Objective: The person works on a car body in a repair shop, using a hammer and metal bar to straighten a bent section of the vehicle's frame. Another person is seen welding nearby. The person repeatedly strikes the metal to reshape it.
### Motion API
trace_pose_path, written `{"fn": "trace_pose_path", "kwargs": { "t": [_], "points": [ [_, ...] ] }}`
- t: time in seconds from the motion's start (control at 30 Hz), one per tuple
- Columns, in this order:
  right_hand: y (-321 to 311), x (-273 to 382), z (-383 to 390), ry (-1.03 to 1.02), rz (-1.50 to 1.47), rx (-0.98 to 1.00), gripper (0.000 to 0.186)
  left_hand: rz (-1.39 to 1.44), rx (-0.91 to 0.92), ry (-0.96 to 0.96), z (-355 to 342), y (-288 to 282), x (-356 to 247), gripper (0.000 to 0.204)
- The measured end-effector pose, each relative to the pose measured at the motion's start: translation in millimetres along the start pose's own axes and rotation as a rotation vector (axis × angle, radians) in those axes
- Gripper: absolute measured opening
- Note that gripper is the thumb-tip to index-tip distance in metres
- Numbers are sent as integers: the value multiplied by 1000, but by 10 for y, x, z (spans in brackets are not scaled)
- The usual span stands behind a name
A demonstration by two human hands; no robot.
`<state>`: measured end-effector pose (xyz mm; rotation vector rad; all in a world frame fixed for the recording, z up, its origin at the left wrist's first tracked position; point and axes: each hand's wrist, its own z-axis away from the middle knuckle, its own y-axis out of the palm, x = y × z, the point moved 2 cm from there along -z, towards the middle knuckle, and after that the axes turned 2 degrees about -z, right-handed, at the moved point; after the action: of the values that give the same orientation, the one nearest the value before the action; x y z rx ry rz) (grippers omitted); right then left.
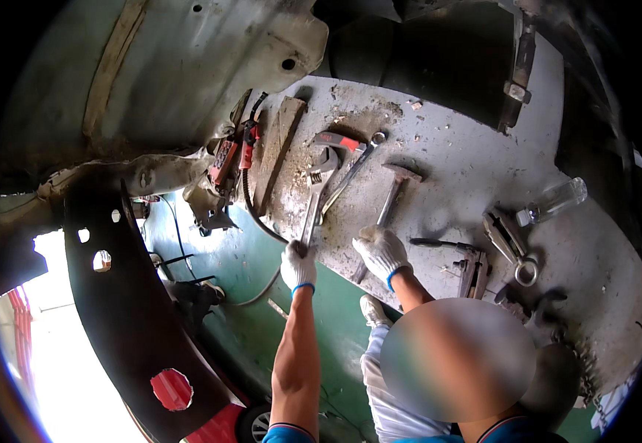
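Bench: spreads ahead of the left hand and the right hand; its near edge runs by both grips, probably so handles can be reached from outside.
Panel: dark, holed, left of the left grip and well apart from it.
Board: lies ahead of the left grip, beyond the wrench.
Hose: curves past the left grip from a red tool; whether it touches the glove cannot be told.
Wrench position: points away from the left grip, jaw end farthest.
Left grip: fingers closed around the wrench handle's near end, presumably for leverage.
Hammer: extends ahead of the right grip, head outermost.
Right grip: fingers closed around the hammer handle, low on it, likely leaving the head clear.
Spanner: lies between the two held tools, ahead of both grips, unheld.
Clamp: right of the right grip, apart.
Bottle: farther right, on its side.
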<state>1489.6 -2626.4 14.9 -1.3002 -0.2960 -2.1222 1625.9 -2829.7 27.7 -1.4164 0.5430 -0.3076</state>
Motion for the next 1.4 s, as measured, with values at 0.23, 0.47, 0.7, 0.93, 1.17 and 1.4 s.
{"fn": "trace_pose_path", "kwargs": {
  "t": [0.23, 0.47, 0.7, 0.93, 1.17, 1.4],
  "points": [
    [-71, 92, 323, 58, 293, 130, 28, 357, -54, 256, 965, 136, -829, 38],
    [-799, 422, -286, -75, 950, 521, 28, 65, 100, 315, 1245, 275, -1084, 39],
    [-2111, 1102, -112, -200, 1201, 371, 32, -100, 434, 290, 858, 309, -1205, 38],
    [-2611, -681, 1884, 456, 403, 796, 38, 537, 863, 44, 988, 312, -1266, 32],
    [-2261, -2607, 2279, 586, -220, -113, 26, 757, 757, -142, 1198, -106, -1651, 19],
    [-2234, -1568, 2227, 833, 11, -46, 42, 1134, 426, -105, 1349, -1194, -1825, 19]
  ]
}}
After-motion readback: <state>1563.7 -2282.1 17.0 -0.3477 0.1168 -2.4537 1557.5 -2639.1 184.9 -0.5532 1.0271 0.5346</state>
